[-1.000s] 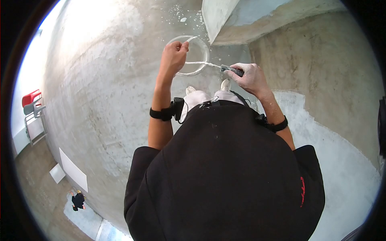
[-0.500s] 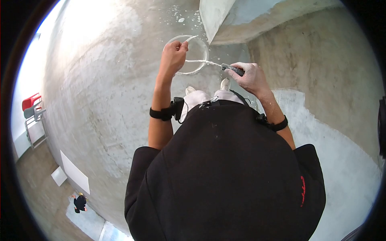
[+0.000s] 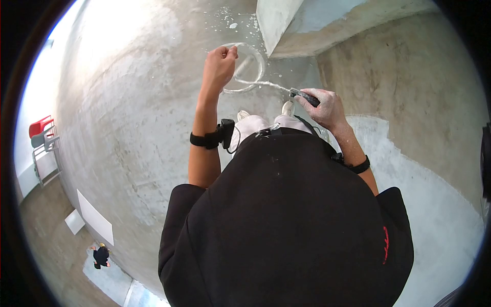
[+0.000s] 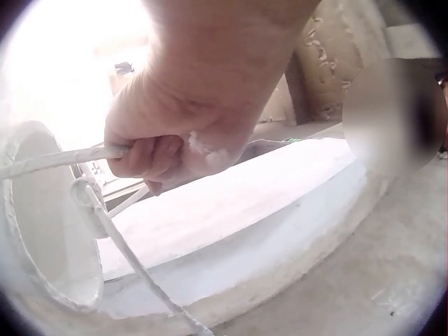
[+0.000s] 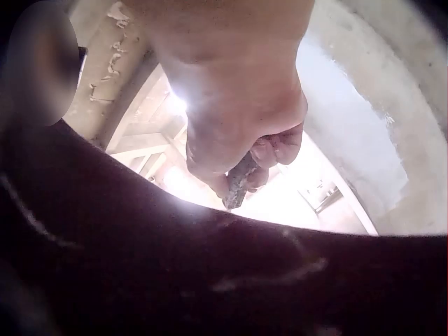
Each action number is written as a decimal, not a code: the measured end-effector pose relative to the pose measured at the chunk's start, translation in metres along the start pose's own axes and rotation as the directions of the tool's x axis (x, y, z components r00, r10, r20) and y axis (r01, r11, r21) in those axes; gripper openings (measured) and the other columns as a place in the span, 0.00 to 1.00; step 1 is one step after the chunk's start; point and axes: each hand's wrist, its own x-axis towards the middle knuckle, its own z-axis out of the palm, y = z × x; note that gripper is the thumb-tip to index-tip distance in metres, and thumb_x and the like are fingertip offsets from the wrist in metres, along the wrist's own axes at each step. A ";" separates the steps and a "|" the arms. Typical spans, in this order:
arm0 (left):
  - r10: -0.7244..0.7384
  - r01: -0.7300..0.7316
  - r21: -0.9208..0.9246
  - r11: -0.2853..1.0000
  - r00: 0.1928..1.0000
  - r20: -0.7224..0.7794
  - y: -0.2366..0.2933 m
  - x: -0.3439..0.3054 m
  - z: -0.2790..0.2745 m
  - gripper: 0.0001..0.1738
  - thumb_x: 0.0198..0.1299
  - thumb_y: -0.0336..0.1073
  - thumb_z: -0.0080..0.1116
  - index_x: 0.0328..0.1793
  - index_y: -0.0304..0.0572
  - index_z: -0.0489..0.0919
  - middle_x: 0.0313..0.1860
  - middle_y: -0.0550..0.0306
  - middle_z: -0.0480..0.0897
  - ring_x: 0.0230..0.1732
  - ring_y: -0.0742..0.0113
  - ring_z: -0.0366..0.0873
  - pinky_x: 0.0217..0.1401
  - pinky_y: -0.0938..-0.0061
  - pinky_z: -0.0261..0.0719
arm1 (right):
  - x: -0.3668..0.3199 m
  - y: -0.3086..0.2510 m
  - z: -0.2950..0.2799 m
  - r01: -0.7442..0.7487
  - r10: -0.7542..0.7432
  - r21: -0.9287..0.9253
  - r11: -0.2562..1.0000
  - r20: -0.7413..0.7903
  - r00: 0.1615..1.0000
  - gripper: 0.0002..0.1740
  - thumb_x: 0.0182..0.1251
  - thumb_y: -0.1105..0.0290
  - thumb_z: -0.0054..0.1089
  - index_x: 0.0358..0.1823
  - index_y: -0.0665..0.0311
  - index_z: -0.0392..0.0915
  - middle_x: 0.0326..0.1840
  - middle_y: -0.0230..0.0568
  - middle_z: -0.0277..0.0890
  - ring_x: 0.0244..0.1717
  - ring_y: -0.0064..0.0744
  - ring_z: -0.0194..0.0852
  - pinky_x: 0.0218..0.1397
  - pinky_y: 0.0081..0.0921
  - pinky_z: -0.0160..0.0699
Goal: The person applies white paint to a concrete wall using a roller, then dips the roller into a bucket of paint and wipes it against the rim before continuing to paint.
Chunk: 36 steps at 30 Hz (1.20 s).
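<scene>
At 12 o'clock | left hand (image 3: pixel 219 66) clamps bucket handle (image 4: pixel 56 159) | right hand (image 3: pixel 327 107) grips trowel (image 3: pixel 305 95), 1 o'clock | likely scooping; next: level lift.

Daylight glare bleaches the grey concrete floor (image 3: pixel 117 61) upper left; fisheye bending and black corners frame the head view (wrist views blurred, blown out).

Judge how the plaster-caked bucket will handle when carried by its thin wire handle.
The bucket probably swings and tilts freely, since the left hand holds it only by the wire handle. The handle looks stiff, keeping its curve. Its plaster coating may make the grip gritty rather than slick.
</scene>
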 end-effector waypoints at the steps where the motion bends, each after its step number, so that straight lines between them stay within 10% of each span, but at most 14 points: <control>1: 0.004 -0.004 0.002 1.000 1.000 -0.001 0.000 -0.001 0.001 0.22 0.66 0.47 0.55 0.38 0.31 0.83 0.26 0.56 0.78 0.31 0.70 0.71 0.37 0.73 0.70 | -0.004 0.004 0.003 0.026 -0.027 -0.024 0.999 -0.021 0.999 0.16 0.60 0.57 0.66 0.39 0.62 0.84 0.32 0.45 0.84 0.33 0.43 0.84 0.36 0.32 0.81; 30: 0.019 -0.020 0.034 0.999 0.999 0.026 0.015 0.008 0.005 0.22 0.66 0.47 0.56 0.38 0.30 0.83 0.27 0.55 0.80 0.33 0.71 0.72 0.38 0.74 0.70 | -0.001 0.014 0.011 0.100 -0.104 -0.079 0.992 -0.048 0.993 0.15 0.60 0.60 0.69 0.41 0.64 0.83 0.35 0.47 0.83 0.33 0.44 0.84 0.35 0.31 0.81; 36: -0.014 0.013 -0.054 0.998 1.000 -0.017 0.016 0.007 0.000 0.21 0.66 0.45 0.55 0.39 0.29 0.82 0.24 0.59 0.76 0.29 0.73 0.70 0.33 0.75 0.68 | -0.005 0.018 0.004 -0.117 0.113 0.279 0.953 0.030 0.993 0.16 0.63 0.59 0.66 0.40 0.67 0.83 0.30 0.40 0.83 0.26 0.32 0.81 0.29 0.27 0.74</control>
